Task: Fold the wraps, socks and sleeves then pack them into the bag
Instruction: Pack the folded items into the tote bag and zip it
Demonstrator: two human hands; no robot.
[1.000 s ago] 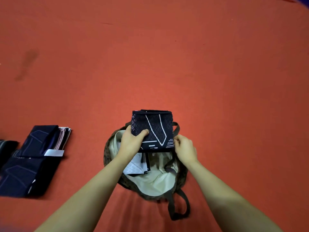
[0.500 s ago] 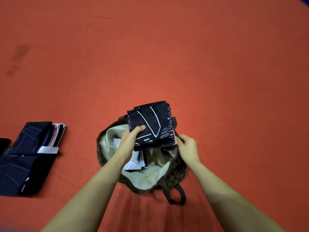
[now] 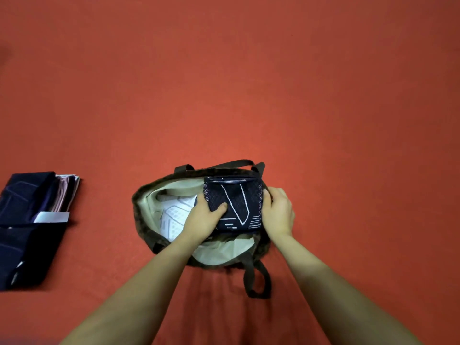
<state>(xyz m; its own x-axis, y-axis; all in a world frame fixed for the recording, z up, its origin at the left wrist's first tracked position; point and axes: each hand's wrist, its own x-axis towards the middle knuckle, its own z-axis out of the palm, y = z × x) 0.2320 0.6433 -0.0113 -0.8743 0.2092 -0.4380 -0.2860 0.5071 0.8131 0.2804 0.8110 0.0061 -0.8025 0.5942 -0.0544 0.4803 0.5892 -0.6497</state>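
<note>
so, from the head camera: i have the folded dark bundle (image 3: 232, 204) pinched between both hands, my left hand (image 3: 202, 219) with its thumb laid over the patterned face and fingers underneath, my right hand (image 3: 277, 211) curled around the opposite edge. it sits inside the mouth of the bag (image 3: 142, 212), toward the far right corner, above the pale lining and partly over a white patterned piece (image 3: 175, 216) already lying inside. whether the bundle's underside touches anything yet i cannot tell; my hands hide it.

the risk i see is the fold springing open once i release, since several layers show stacked at the top edge and only my grip keeps them square. pushing down unevenly could also ruck the white piece beneath or drag the soft bag wall inward, because the bag is limp and nothing holds its rim open. the near strap (image 3: 256, 280) lies loose on the red surface (image 3: 249, 83) and might catch my wrist on the way out. to my left, a stack of dark folded items (image 3: 29, 220) waits unpacked, so cramming this corner carelessly may cost room.
</note>
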